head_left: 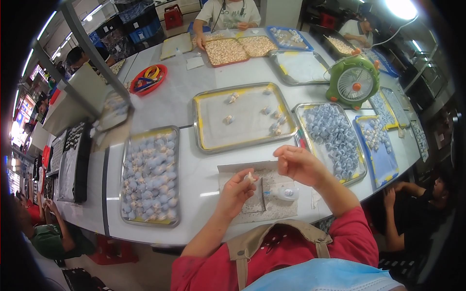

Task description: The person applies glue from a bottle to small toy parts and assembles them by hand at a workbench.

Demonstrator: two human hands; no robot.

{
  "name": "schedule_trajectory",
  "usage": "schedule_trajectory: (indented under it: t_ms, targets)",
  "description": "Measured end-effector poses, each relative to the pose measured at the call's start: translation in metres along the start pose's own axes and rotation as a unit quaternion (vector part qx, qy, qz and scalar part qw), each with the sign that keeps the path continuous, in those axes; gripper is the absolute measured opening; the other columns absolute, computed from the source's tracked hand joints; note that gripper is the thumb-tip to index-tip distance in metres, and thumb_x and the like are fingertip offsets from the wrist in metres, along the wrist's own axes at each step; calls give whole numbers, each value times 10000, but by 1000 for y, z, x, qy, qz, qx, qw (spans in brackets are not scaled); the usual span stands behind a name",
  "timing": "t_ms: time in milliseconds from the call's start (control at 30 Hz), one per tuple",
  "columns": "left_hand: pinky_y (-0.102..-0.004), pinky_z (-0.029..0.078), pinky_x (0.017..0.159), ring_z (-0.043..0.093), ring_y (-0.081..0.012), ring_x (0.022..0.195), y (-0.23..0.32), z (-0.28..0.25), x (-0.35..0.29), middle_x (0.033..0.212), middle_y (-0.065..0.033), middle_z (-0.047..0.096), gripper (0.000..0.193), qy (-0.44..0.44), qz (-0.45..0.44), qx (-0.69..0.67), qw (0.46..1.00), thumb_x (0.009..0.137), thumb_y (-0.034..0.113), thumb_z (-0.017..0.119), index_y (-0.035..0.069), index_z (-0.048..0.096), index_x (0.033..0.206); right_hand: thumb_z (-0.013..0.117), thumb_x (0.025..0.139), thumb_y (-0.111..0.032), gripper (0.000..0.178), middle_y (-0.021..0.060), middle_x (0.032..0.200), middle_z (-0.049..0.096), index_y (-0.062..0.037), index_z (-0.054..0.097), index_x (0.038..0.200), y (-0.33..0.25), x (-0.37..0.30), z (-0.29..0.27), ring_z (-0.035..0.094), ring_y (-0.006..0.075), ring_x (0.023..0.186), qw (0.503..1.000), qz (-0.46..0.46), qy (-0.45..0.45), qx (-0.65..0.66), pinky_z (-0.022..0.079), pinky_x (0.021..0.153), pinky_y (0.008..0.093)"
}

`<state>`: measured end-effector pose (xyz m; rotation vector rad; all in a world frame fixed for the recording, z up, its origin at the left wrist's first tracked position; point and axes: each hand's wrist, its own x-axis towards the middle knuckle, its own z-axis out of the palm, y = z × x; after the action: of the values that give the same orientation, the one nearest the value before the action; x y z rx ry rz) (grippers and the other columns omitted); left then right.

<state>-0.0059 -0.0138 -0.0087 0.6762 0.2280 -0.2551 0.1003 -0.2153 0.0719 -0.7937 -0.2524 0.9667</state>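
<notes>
My left hand (237, 193), over the front of the table, pinches a small whitish piece (250, 178) between thumb and fingertips. To its right is my right hand (300, 165), raised with fingers curled; whatever is between its fingertips is too small to make out. A white squeeze bottle with a blue tip (285, 194) lies under my hands on a speckled work board (279, 211). Beyond them, a metal tray (250, 109) carries several small blue-and-cream figures (229, 119). Cupped blue-grey pieces (332, 138) fill the tray near my right hand.
On the left a tray is packed with blue-grey figures (150, 177). A green fan (354, 80) stands at the back right, near a blue tray (383, 165). A red basket (148, 79) holds tape rolls. Across the table a person (228, 17) reaches toward trays of cream pieces (225, 51).
</notes>
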Motion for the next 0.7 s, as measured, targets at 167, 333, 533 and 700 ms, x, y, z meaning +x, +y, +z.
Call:
schedule_trajectory:
  t_ms: [167, 333, 533, 700]
  targets:
    - [-217, 464, 684, 566, -122, 811, 3, 0, -2, 1027, -74, 592, 337, 22, -5, -2, 1000, 867, 95, 548, 64, 487, 1197, 494, 907, -143, 215, 3, 785, 543, -1, 550, 1058, 7, -15, -14, 518, 76, 735, 997, -35, 37, 56, 419, 690, 220]
    - [-220, 464, 690, 564, -119, 826, -3, -3, 3, 1046, -79, 582, 356, 19, -8, -6, 1000, 864, 98, 555, 65, 482, 1211, 492, 903, -142, 200, 3, 771, 538, -10, 556, 1040, 16, -34, -29, 516, 87, 735, 990, -73, 74, 95, 427, 695, 242]
    - [-191, 468, 671, 553, -80, 792, -2, -2, 1, 1028, -55, 574, 323, 14, -9, 0, 1000, 873, 105, 548, 70, 495, 1190, 492, 899, -139, 202, 4, 751, 539, -16, 551, 1048, 16, -35, -37, 510, 101, 717, 986, -93, 101, 99, 436, 696, 261]
    - [-192, 461, 671, 547, -77, 788, 0, -4, 2, 1025, -54, 574, 317, 18, -12, 0, 1000, 877, 106, 539, 70, 494, 1188, 479, 905, -136, 230, 0, 740, 521, -5, 534, 1087, 4, -22, -21, 495, 90, 708, 990, -83, 83, 79, 421, 686, 244]
